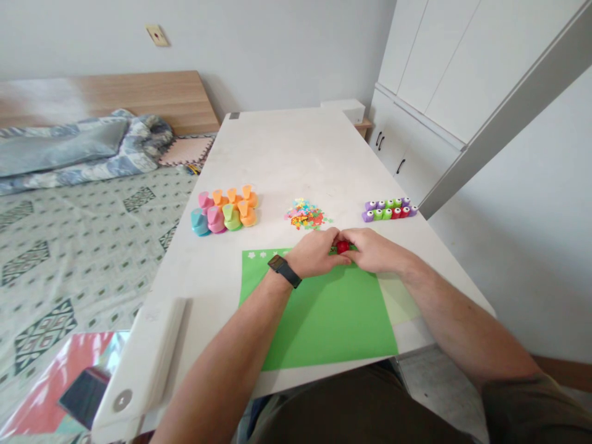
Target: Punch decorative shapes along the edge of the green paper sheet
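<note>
Me, remote: left hand (314,253) | right hand (375,250) | fingers (333,237) together, clamped on red punch (343,247) | over top edge of green paper (326,317) on bench (296,154)

Forward of the left hand (314,253) and right hand (375,250), which close in on the red craft punch (343,247), the way over the bench (296,154) is obstructed at three spots: the cluster of large pastel craft punches (225,211), the heap of paper cutouts (306,214) and the double row of small craft punches (388,208). Narrow gaps of white bench top separate these, each wide enough for a hand to reach the broad stretch behind them. Left of the green paper sheet (324,320), a strip of bench runs to the edge above the bed (78,246).
</note>
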The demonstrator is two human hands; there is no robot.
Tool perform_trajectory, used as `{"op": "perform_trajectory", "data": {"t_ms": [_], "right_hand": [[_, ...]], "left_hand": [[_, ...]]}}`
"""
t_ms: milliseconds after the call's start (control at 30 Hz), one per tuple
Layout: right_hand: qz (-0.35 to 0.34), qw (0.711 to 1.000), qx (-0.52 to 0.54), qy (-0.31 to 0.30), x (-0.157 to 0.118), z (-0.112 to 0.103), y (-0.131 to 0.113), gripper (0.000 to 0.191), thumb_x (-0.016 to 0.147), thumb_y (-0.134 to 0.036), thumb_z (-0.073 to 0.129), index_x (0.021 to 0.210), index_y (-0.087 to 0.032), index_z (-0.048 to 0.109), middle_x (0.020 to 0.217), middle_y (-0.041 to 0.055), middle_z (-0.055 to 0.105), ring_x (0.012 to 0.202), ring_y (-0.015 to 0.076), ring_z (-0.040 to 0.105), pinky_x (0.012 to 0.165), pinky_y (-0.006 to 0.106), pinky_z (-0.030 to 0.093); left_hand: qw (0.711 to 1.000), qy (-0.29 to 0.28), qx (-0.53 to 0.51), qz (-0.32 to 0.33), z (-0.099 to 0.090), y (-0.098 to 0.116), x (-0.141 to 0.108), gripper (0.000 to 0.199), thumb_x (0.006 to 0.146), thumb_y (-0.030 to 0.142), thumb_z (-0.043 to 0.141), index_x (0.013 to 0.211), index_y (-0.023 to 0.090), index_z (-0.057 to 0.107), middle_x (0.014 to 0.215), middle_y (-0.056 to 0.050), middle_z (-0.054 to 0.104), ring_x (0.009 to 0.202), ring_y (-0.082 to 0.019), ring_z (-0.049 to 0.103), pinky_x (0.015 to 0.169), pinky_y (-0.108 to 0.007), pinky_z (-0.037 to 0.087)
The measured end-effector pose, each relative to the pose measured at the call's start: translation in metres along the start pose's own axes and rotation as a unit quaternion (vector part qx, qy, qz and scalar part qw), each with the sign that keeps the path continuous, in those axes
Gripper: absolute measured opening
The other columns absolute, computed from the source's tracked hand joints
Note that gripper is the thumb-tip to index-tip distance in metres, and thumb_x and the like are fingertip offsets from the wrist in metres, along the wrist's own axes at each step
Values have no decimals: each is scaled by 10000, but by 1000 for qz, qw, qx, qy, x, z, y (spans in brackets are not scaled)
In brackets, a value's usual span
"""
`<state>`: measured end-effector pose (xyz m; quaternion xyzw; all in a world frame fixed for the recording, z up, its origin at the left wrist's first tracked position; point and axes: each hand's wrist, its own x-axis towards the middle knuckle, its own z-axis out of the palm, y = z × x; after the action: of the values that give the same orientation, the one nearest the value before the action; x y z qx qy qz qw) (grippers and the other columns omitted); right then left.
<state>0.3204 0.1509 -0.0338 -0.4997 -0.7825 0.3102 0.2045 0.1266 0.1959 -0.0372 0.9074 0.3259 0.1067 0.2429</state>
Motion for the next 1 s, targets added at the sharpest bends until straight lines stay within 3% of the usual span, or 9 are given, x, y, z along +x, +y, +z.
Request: {"op": "perform_trajectory", "data": {"t_ms": [233, 400, 467, 600, 700, 1000], "right_hand": [[-8, 1000, 2, 7, -1, -2, -2, 245, 831, -143, 696, 1072, -182, 694, 1049, 73, 744, 916, 214, 666, 819, 312, 470], [0, 1000, -5, 9, -2, -2, 1, 248, 853, -239, 712, 1095, -188, 692, 1018, 74, 735, 893, 217, 665, 809, 332, 486], [1, 1000, -8, 14, -1, -1, 2, 270, 857, -256, 711, 1117, -189, 689, 1017, 74, 734, 887, 215, 664, 817, 340, 492], [-3, 1000, 8, 30, 0, -1, 3, 284, 876, -265, 685, 1150, -190, 682, 1073, 80, 736, 928, 218, 669, 860, 358, 502], [2, 998, 29, 50, 1, -1, 3, 278, 893, -277, 664, 1158, -194, 680, 1083, 75, 738, 944, 221, 669, 873, 366, 505], [63, 980, 144, 125, 7, 5, 13, 353, 945, -470, 625, 1194, -222, 656, 1029, 61, 736, 907, 220, 668, 854, 378, 527]], "left_hand": [[999, 24, -26, -5, -2, 1, -4, 496, 807, 555, 759, 1131, 195, 654, 1006, -67, 745, 934, -245, 708, 828, -322, 520], [999, 37, 3, -34, -6, -5, -14, 697, 780, 622, 761, 1282, 168, 593, 1116, -103, 752, 1030, -287, 711, 880, -363, 529], [998, 36, 22, -45, -8, -9, -19, 584, 817, 566, 750, 1228, 171, 620, 1103, -98, 756, 1027, -283, 710, 872, -360, 527], [997, 38, 57, -44, -8, -14, -28, 165, 954, 328, 604, 1009, 196, 685, 971, -58, 758, 919, -233, 708, 816, -327, 509], [997, 43, 50, -39, -5, -16, -33, 167, 969, 226, 527, 955, 199, 691, 912, -41, 749, 844, -200, 693, 767, -301, 492], [996, 82, 22, -35, 0, -21, -44, 163, 974, 219, 520, 985, 196, 681, 943, -38, 744, 865, -185, 679, 783, -291, 489]]}}
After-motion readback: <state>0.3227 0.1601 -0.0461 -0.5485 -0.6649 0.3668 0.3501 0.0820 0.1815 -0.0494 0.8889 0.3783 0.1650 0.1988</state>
